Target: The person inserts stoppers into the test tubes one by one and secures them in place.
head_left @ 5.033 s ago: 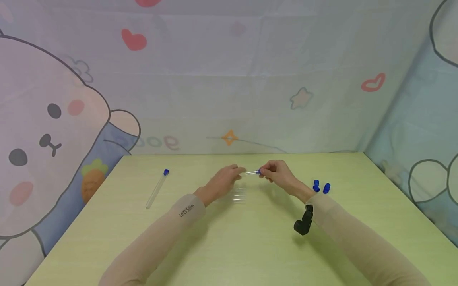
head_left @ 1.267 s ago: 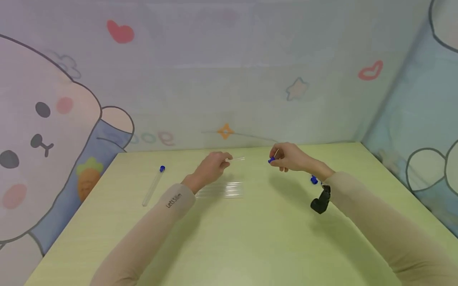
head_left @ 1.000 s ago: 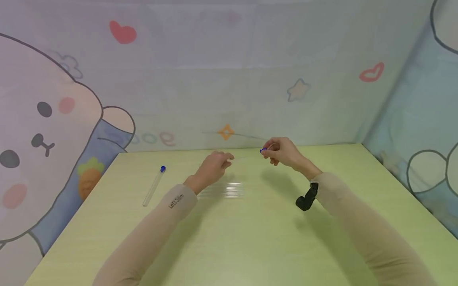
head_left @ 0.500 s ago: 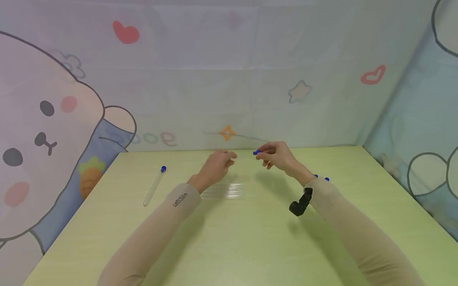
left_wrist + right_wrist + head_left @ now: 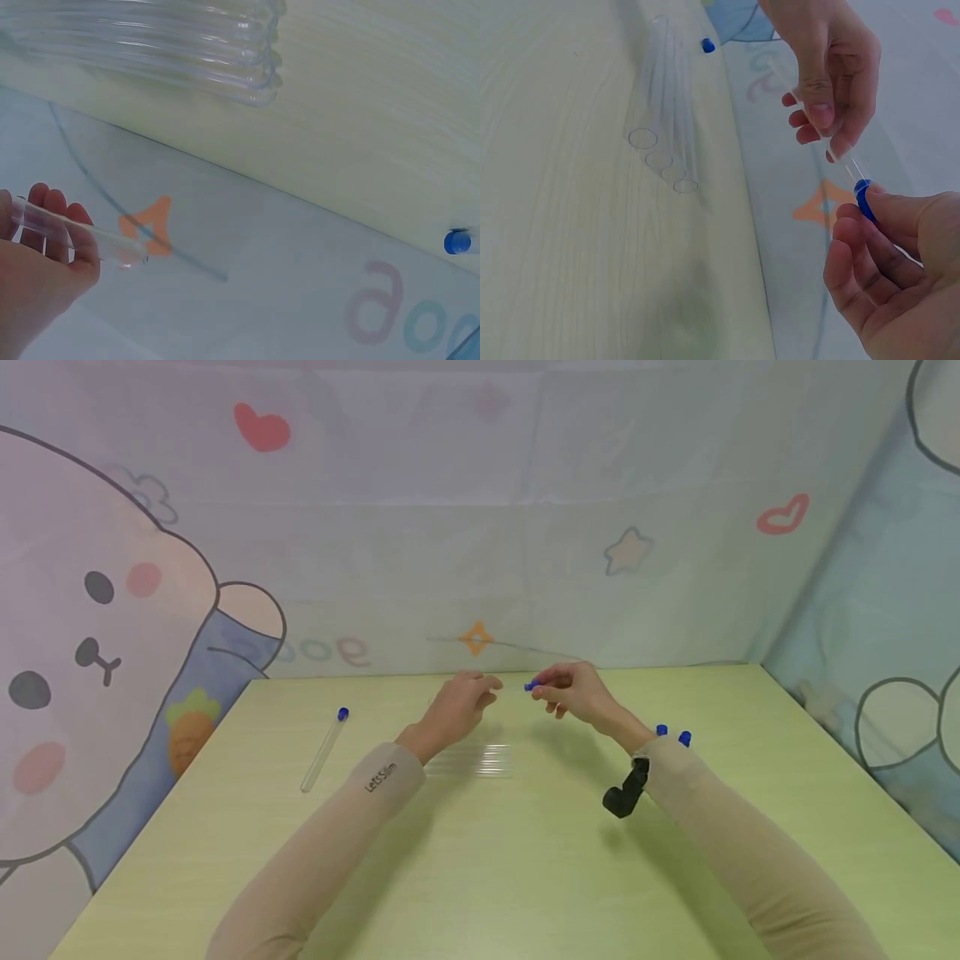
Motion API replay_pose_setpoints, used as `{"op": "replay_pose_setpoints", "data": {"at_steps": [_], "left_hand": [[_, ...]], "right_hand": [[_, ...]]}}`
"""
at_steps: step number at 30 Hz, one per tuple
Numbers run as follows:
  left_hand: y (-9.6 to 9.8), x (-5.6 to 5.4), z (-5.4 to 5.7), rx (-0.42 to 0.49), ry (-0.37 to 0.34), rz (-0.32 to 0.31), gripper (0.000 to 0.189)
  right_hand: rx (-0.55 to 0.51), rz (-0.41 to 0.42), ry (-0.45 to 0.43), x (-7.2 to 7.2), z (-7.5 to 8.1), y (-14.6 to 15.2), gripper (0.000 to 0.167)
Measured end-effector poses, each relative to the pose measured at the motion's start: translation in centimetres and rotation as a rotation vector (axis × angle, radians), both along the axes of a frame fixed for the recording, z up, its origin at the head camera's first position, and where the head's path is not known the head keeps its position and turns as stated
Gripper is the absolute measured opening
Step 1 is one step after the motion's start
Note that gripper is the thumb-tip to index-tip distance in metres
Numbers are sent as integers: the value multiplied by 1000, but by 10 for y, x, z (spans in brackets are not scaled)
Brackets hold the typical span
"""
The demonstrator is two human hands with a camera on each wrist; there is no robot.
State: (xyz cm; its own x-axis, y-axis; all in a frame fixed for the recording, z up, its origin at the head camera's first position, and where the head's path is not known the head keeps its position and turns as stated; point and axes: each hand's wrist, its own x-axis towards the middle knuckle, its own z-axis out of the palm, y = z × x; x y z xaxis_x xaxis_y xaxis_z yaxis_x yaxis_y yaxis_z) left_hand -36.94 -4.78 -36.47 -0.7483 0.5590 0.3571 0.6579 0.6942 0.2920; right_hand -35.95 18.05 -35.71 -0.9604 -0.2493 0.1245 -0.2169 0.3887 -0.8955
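Observation:
My left hand [image 5: 455, 706] grips a clear test tube [image 5: 112, 244] between thumb and fingers, above the far part of the table. Across from it, my right hand [image 5: 576, 695] pinches a blue cap [image 5: 864, 201] between thumb and index finger. In the right wrist view the cap sits at the tube's near end, in line with it. A row of several clear tubes [image 5: 491, 760] without caps lies on the table below the left hand; their open ends show in the right wrist view.
A tube with a blue cap [image 5: 342, 714] lies alone at the left of the pale table [image 5: 480, 877]. Loose blue caps [image 5: 685, 739] lie at the right, partly hidden behind the right sleeve. A printed cloth [image 5: 420, 543] hangs along the table's back edge.
About a second ago the cap was apart from the tube; my right hand has brought it left to the tube's end. The left hand has shifted slightly right, still gripping the tube.

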Motion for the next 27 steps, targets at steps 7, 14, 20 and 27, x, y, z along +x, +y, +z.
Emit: {"op": "replay_pose_setpoints", "data": {"at_steps": [7,14,20,27], "left_hand": [[-2,0,1,14,8,-23,24],[-4,0,1,43,-5,-61,25],[-3,2,1,76,-40,-94,25],[4,5,-1,88,-7,-78,23]], "right_hand": [[-61,20,-38,-1,-2,-1,24],[-138,37,-57,-1,-3,-2,25],[-213,42,-77,0,-4,-2,23],[-289,51,-74,1,-5,-3,23]]}}
